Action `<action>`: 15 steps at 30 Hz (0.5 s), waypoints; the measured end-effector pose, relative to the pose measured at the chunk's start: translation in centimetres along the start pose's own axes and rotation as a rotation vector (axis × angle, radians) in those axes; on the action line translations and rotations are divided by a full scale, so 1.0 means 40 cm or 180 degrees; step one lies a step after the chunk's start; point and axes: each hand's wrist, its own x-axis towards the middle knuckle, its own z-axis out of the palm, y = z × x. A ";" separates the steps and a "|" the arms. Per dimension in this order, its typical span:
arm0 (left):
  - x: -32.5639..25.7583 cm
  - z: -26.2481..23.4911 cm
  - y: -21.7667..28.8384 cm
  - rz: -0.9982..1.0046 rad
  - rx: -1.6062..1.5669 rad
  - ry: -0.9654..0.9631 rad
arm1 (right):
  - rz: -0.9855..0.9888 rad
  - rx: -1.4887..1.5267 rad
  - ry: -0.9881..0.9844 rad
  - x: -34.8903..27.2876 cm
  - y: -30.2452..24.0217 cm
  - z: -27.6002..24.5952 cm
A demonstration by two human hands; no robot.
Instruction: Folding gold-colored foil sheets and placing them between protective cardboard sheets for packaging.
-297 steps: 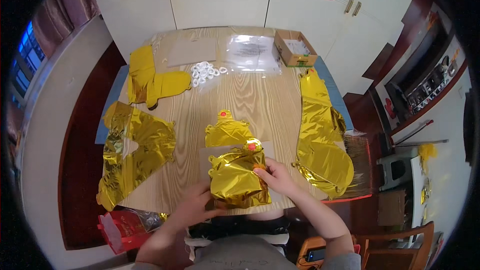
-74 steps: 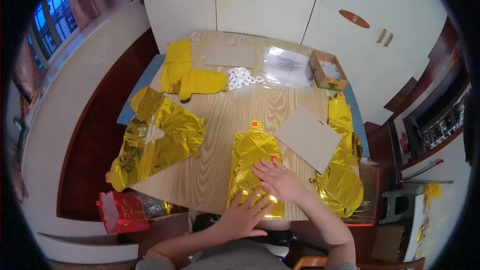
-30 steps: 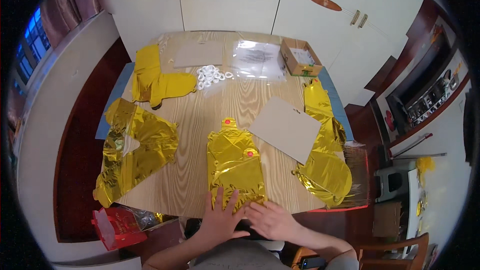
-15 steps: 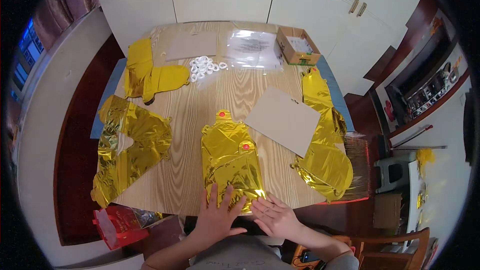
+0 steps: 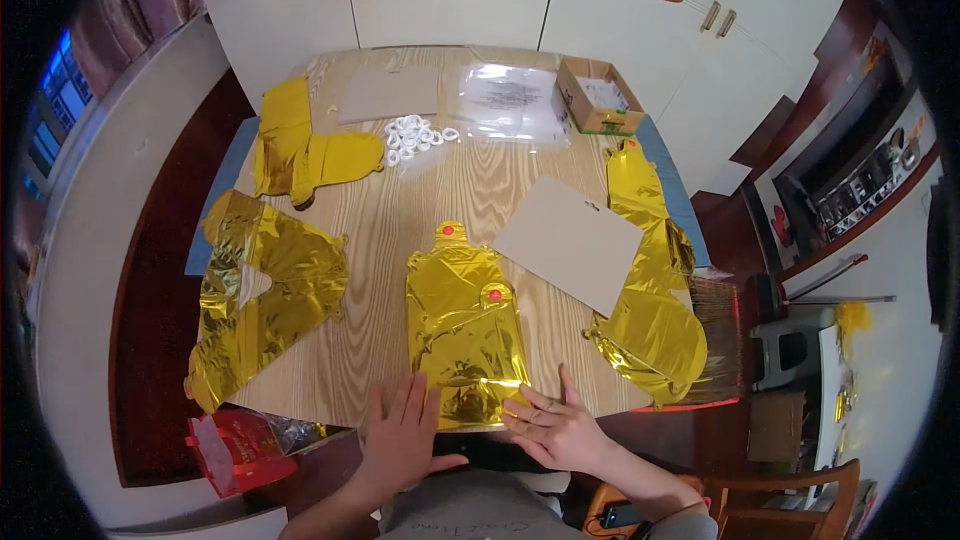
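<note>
A folded gold foil balloon [image 5: 465, 330] lies at the near middle of the table, with two red round stickers on its upper part. My left hand [image 5: 398, 435] rests flat at its lower left edge, fingers stretched out and holding nothing. At the lower right corner of the foil, my right hand [image 5: 560, 432] touches it with spread fingers, the index raised slightly. To the right, a square beige cardboard sheet [image 5: 570, 245] lies slanted, partly over another gold foil balloon [image 5: 650, 340].
More gold foil balloons lie at the left [image 5: 285, 275] and far left [image 5: 285, 140]. White rings [image 5: 408, 137], clear plastic bags [image 5: 510, 100], a second cardboard sheet [image 5: 390, 95] and a small open carton [image 5: 605, 120] sit at the back. A red bag [image 5: 235, 455] is below the left edge.
My left hand has slid left off the foil's lower face to its edge. The fingers of my right hand have spread, with the index lifted. The foil balloon stays put.
</note>
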 end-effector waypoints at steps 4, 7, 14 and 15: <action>-0.016 -0.010 -0.006 -0.0197 0.0263 0.0007 | -0.0019 -0.0090 0.0024 0.005 -0.004 -0.006; -0.012 -0.053 0.019 -0.0323 0.0218 0.0060 | -0.0031 -0.0113 0.0055 0.005 -0.009 -0.010; 0.084 0.003 0.090 0.0526 -0.0553 0.0832 | -0.0115 -0.0142 0.0039 0.010 -0.008 -0.015; 0.095 0.015 0.090 0.0506 -0.0582 0.0846 | -0.0111 -0.0124 0.0020 0.010 -0.009 -0.019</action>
